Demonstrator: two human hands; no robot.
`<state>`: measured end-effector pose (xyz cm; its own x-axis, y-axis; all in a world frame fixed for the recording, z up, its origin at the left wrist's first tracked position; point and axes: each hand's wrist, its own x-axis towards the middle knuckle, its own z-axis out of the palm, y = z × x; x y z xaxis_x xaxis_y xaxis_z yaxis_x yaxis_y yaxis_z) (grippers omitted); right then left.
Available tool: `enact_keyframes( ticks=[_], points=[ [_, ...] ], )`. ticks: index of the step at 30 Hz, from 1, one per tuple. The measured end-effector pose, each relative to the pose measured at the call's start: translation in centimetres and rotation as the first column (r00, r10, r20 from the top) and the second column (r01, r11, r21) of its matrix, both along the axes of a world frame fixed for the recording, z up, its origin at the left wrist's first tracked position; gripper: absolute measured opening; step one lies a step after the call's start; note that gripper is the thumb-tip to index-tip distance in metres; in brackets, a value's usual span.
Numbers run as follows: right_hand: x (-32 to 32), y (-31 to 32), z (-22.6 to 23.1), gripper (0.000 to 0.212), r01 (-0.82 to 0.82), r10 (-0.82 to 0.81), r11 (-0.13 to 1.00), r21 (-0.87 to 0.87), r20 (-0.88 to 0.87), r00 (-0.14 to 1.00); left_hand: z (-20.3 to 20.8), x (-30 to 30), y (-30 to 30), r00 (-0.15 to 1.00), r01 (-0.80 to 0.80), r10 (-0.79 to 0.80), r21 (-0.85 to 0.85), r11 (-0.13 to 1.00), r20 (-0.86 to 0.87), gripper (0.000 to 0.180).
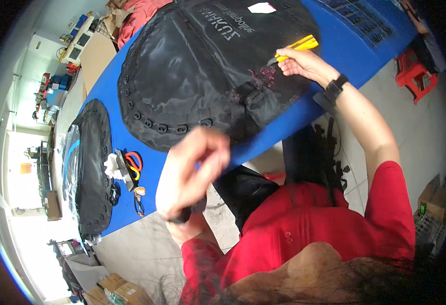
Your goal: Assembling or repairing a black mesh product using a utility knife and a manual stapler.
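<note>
A yellow utility knife (304,43) is in my right hand (301,63), its fingers closed round it. Its tip end is over a large round black fabric panel (177,66) with small black fittings along its near edge. Just below that hand, a patch of frayed dark red threads (263,77) lies on the fabric beside a bunched black strap end (257,99). My left hand (195,165) is raised in front of the table's near edge, apart from the fabric. Its fingers look bent but are smeared by motion, so whether anything is between them does not show.
On the blue table (149,175), left of the panel, lie scissors with red-orange handles (134,161) and a second black panel (95,168) partly under clear plastic. A red stool (415,76) stands on the floor at the right. Cardboard boxes (126,290) sit at the lower left.
</note>
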<state>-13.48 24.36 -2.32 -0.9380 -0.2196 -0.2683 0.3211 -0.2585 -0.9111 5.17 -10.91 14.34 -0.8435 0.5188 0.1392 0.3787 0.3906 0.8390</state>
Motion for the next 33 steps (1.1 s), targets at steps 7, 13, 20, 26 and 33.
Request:
enact_keyframes(
  ticks=[7, 13, 20, 26, 33],
  points=[
    [0.7, -0.5, -1.3, 0.032, 0.037, -0.031, 0.999, 0.02, -0.239, 0.971, 0.7, 5.3, 1.9, 0.876, 0.362, -0.27, 0.175, 0.915, -0.399, 0.009],
    [1.1, -0.5, -1.4, 0.033, -0.024, 0.025, 1.0, 0.007, -0.272, 0.962, 1.2, 7.2, 3.6, 0.826, 0.489, -0.408, 0.136, 0.862, -0.388, 0.01],
    [1.5, -0.4, -1.4, 0.034, -0.038, 0.044, 0.999, 0.032, -0.246, 0.968, 2.0, 8.6, 5.3, 0.753, 0.608, -0.541, 0.081, 0.79, -0.374, 0.011],
    [0.8, -0.8, -2.2, 0.037, -0.048, 0.057, 0.998, 0.044, -0.225, 0.973, 3.0, 9.1, 6.4, 0.693, 0.682, -0.627, 0.039, 0.731, -0.356, 0.012],
    [-0.4, -0.9, -2.7, 0.045, -0.098, 0.1, 0.995, 0.023, -0.22, 0.97, 2.3, 7.8, 8.8, 0.611, 0.779, -0.738, 0.054, 0.625, -0.285, 0.014]
  ],
)
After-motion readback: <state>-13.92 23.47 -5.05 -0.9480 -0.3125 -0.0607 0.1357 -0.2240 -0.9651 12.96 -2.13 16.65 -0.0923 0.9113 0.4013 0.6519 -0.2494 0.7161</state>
